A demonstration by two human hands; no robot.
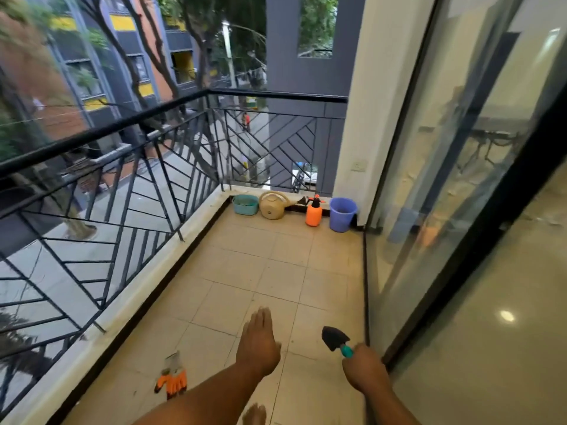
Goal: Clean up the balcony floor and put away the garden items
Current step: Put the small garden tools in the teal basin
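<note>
On a beige-tiled balcony floor [285,265], the right of a person's two hands [365,371] grips the teal handle of a small black-bladed garden trowel [335,338], blade pointing forward. The left hand [259,342] reaches out flat, fingers straight, holding nothing. Orange-tipped grey gardening gloves [171,380] lie near the black metal railing [122,191]. Along the far wall stand a teal plastic basket [245,204], a tan watering can [273,205], an orange pump sprayer [313,211] and a blue plastic bucket [342,213].

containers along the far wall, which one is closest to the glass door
The blue bucket, at the right end of the row beside the door frame. The orange sprayer, tan watering can and teal basket sit progressively further left.
</note>
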